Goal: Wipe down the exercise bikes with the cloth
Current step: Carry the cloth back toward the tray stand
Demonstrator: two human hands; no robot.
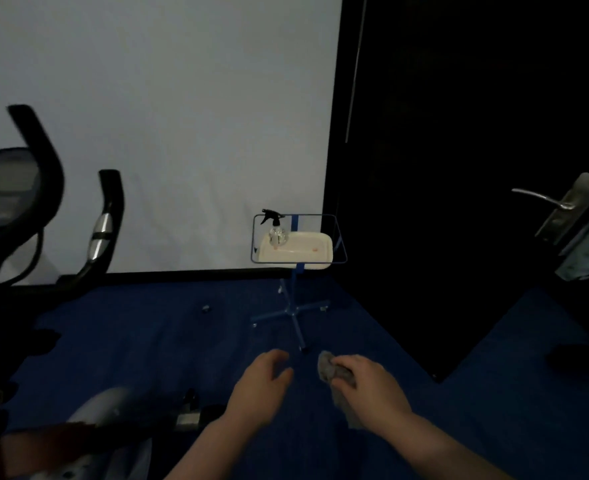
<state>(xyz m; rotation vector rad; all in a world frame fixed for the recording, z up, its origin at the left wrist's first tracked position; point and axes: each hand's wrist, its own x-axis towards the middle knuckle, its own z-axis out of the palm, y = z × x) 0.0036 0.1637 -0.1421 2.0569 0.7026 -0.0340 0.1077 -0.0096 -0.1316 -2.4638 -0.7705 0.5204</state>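
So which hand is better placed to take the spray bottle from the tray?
Probably the left hand: it is free, its fingers relaxed, while the right hand grips the cloth. The spray bottle stands on the tray ahead.

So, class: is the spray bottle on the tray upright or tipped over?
Upright. The spray bottle stands on the white tray, its black trigger head at the top.

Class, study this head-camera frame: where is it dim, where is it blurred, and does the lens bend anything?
Head view: dim overall, right side near black; the bike handlebars smear with motion blur; the wide lens bows the wall's edge; the cloth in the right hand looks soft.
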